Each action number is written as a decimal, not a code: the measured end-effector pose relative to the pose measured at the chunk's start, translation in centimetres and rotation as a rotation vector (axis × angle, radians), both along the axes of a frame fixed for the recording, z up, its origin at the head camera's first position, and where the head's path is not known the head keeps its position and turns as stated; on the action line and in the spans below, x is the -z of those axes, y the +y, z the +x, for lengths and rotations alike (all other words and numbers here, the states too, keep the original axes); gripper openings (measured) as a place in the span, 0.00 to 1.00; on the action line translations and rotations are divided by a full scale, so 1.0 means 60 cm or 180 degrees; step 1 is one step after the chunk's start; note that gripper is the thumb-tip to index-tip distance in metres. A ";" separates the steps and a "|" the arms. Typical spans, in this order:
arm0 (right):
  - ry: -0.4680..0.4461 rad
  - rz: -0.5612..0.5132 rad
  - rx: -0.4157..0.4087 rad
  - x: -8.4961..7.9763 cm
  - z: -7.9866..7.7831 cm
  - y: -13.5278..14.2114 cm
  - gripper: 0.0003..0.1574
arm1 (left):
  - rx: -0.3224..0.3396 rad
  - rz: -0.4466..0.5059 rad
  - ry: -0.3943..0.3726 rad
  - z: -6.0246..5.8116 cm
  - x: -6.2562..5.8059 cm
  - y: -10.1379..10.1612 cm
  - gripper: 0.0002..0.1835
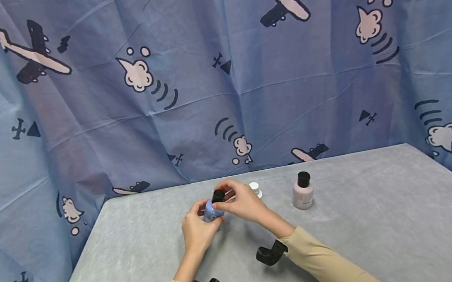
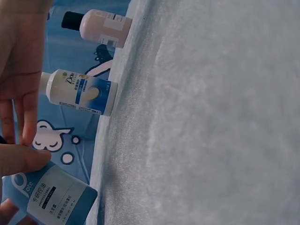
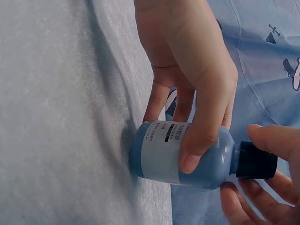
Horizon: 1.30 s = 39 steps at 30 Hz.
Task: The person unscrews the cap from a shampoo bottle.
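My left hand (image 1: 197, 227) grips the body of a blue bottle (image 3: 159, 152), its thumb lying across the front near the label. At the top of that bottle my right hand (image 1: 243, 202) holds the black cap (image 3: 256, 160) between thumb and fingers. The cap sits on the bottle's neck. Whether the bottle's base touches the table cannot be told. Just behind the right hand stands a white bottle (image 2: 82, 91) with a blue-and-white label, mostly hidden in the head view. Farther right, a pink bottle (image 1: 303, 195) with a black cap stands upright.
A grey cloth-covered table (image 1: 387, 233) lies under everything. Behind its far edge hangs a blue curtain (image 1: 187, 26) printed with planes and clouds. Black wrist mounts (image 1: 272, 253) are worn at both cuffs.
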State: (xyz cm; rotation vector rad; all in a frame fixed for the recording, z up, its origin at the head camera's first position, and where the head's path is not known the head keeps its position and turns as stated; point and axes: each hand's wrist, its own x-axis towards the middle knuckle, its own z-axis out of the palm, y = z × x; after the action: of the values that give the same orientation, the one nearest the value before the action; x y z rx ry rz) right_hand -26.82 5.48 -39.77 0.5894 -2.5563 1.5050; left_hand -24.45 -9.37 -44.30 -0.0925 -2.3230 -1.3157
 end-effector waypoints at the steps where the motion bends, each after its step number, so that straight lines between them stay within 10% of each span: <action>1: 0.0013 0.0014 0.0013 -0.001 0.000 0.000 0.24 | -0.0005 -0.0009 0.0002 0.000 0.000 0.000 0.26; 39: 0.0104 0.0008 -0.0281 -0.006 0.001 -0.002 0.28 | 0.0376 -0.0025 -0.0131 -0.002 0.005 -0.014 0.26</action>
State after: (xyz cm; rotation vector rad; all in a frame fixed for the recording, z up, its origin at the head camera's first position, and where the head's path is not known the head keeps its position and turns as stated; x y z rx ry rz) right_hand -26.74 5.34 -39.38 0.7299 -2.5395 1.5060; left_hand -24.58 -10.20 -44.59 -0.2099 -2.3896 -1.3771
